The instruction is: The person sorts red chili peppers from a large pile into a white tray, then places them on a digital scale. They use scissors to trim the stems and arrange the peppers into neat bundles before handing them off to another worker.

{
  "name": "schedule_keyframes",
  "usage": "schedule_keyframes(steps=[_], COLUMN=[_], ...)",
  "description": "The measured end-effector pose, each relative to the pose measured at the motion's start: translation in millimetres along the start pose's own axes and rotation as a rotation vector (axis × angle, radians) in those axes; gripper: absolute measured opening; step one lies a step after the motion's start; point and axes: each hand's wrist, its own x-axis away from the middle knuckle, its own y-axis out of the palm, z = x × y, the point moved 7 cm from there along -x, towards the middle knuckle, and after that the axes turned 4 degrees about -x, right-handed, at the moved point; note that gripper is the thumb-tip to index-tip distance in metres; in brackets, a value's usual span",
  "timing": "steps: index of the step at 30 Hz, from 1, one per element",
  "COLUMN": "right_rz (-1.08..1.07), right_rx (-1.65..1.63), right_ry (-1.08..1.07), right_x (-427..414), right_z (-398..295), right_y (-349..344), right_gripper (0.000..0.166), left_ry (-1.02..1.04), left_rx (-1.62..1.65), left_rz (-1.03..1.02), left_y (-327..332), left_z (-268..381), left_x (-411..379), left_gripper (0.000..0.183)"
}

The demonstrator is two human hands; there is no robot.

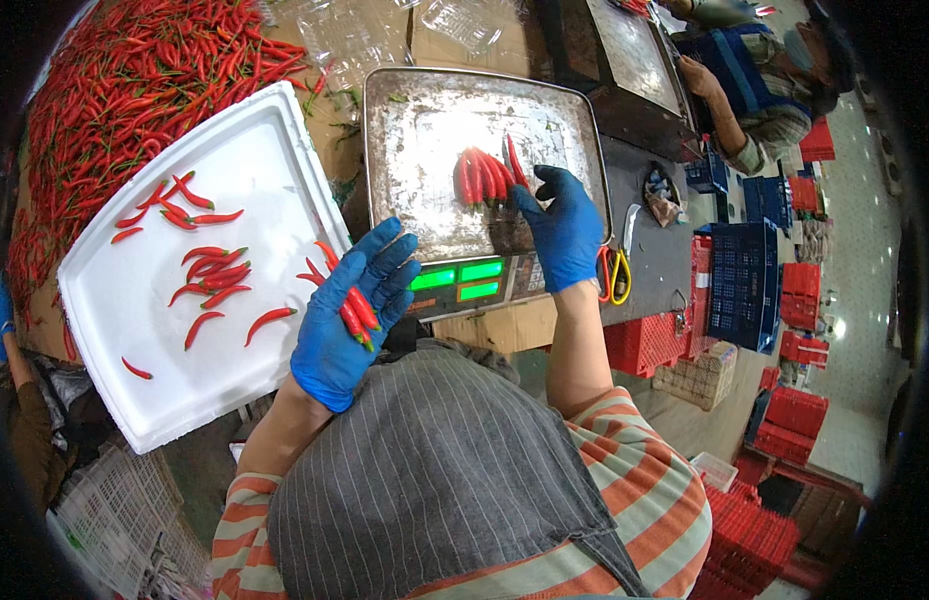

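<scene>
Several red chili peppers (357,313) lie across the palm of my left hand (337,322), in a blue glove. Its thumb and curled fingers hold them beside the white foam tray (299,180), where more loose chilies are scattered. My right hand (565,229), also gloved in blue, is over the right side of the metal pan (427,127) of a weighing scale. Its thumb and index finger are apart, the thumb at the lower end of a single chili (516,161). Next to that chili, a row of red chilies (479,176) sits on the pan. Green displays (457,277) glow at the scale's front.
A large heap of chilies (156,90) fills the upper left. Clear plastic boxes (464,22) lie behind the scale. Scissors (622,259) with yellow and red handles rest at its right. Another person's hand (701,77) is by a second scale (637,52). Crates (742,285) stand at right.
</scene>
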Motion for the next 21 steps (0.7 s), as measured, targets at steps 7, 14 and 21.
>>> schedule_keyframes(steps=[7, 14, 21], right_rz=[-0.271, -0.629, -0.632], right_rx=[-0.594, -0.558, -0.461], right_ry=[-0.013, -0.105, -0.128], right_x=[68, 101, 105], right_z=[-66, -125, -115], right_y=[12, 45, 54], right_gripper=[0.021, 0.049, 0.053], left_ry=[0.047, 0.232, 0.223], left_rx=[0.15, -0.067, -0.16], left_rz=[-0.33, -0.378, -0.27], left_y=[35, 35, 28], left_z=[0, 0, -10], left_x=[0, 4, 3], left_gripper=[0.065, 0.068, 0.064])
